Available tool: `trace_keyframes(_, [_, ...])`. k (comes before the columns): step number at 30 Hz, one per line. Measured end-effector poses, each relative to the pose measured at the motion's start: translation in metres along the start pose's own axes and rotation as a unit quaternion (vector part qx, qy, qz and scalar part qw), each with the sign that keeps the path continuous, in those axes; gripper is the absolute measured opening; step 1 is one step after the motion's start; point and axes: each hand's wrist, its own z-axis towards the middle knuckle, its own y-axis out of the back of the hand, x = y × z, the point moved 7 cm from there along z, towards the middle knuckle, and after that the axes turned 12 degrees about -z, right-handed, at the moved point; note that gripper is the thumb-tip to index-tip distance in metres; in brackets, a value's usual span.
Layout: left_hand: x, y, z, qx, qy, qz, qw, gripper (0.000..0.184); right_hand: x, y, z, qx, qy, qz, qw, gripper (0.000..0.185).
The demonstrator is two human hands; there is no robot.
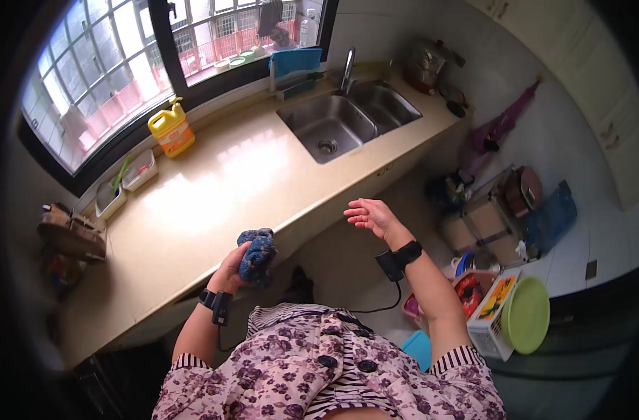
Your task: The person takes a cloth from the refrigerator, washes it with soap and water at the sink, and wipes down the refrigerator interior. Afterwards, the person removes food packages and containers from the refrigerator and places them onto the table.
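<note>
My left hand point(230, 271) is wrapped round a bunched dark blue cloth point(257, 256) at the front edge of the countertop point(228, 189). Past the counter's edge, my right hand point(372, 216) hangs in the air over the floor, fingers apart and holding nothing. Each wrist wears a black strap with a small box. The double steel sink point(330, 126) with its tap point(348, 70) lies beyond my hands, set into the counter.
A yellow bottle point(171, 129) and white trays point(139, 171) line the window side. A pot point(427, 64) stands in the far corner. On the right are a shelf rack point(479, 218), a white basket point(492, 316) and a green basin point(526, 315). A knife block point(71, 234) sits at left.
</note>
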Motion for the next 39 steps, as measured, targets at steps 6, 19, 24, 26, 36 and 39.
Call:
trace_keyframes(6, [-0.026, -0.086, 0.112, -0.042, -0.002, -0.021, 0.999, 0.025, 0.067, 0.114, 0.079, -0.051, -0.033, -0.045, 0.997, 0.031])
trace_keyframes(19, [-0.044, -0.139, 0.268, -0.122, -0.115, -0.018, 0.986, 0.027, 0.258, 0.307, 0.383, -0.016, 0.033, -0.261, 0.965, 0.026])
trace_keyframes(24, [-0.024, -0.153, 0.301, -0.145, -0.154, -0.144, 0.967, 0.036, 0.300, 0.341, 0.527, 0.026, 0.100, -0.336, 0.936, 0.029])
trace_keyframes(26, [-0.018, -0.163, 0.315, -0.173, -0.145, -0.148, 0.963, 0.039, 0.297, 0.336, 0.573, 0.076, 0.081, -0.308, 0.945, 0.036])
trace_keyframes(36, [-0.020, -0.171, 0.350, -0.217, -0.172, -0.180, 0.944, 0.041, 0.291, 0.268, 0.622, 0.196, 0.039, -0.408, 0.891, 0.048])
trace_keyframes(39, [-0.023, -0.171, 0.354, -0.190, -0.207, -0.205, 0.937, 0.038, 0.267, 0.263, 0.686, 0.299, 0.066, -0.393, 0.867, 0.044])
